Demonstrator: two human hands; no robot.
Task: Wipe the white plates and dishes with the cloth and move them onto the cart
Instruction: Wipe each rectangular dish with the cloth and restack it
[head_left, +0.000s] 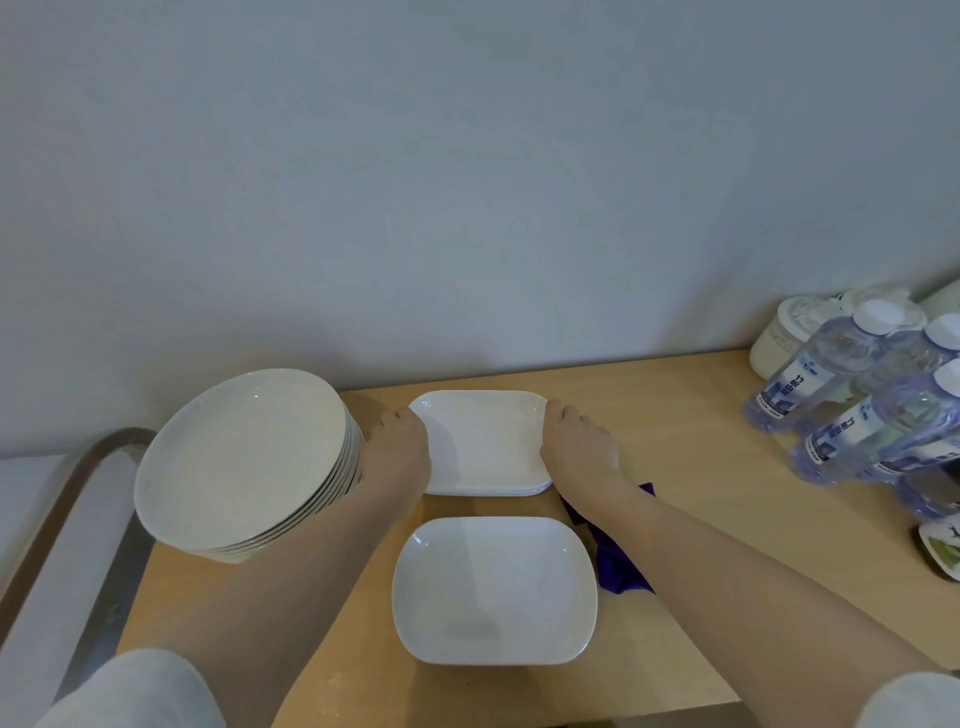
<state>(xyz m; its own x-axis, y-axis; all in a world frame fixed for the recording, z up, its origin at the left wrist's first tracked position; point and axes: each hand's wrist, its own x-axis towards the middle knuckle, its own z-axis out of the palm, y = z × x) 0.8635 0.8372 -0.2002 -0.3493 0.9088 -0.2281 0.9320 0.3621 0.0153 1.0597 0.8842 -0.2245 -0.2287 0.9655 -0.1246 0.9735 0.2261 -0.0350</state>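
both hands, left hand (397, 441) and right hand (574, 441), grip the short ends of the far stack of rectangular dishes (480, 441) on the tabletop (675, 415), fingers curled round the rims. this looks like picking up; next needs a level lift, with the purple cloth (621, 564) lying beside the near dish (493, 590).

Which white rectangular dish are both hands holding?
The far rectangular dish, near the wall: left hand and right hand grip its sides. Nothing touches the near one.

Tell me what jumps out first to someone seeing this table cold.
Two bare arms reach in: the left hand and right hand grip opposite short sides of a stack of rectangular dishes at the table's far edge. A tall stack of round plates stands at their left, a single rectangular dish lies nearer, and a purple cloth shows under the right forearm.
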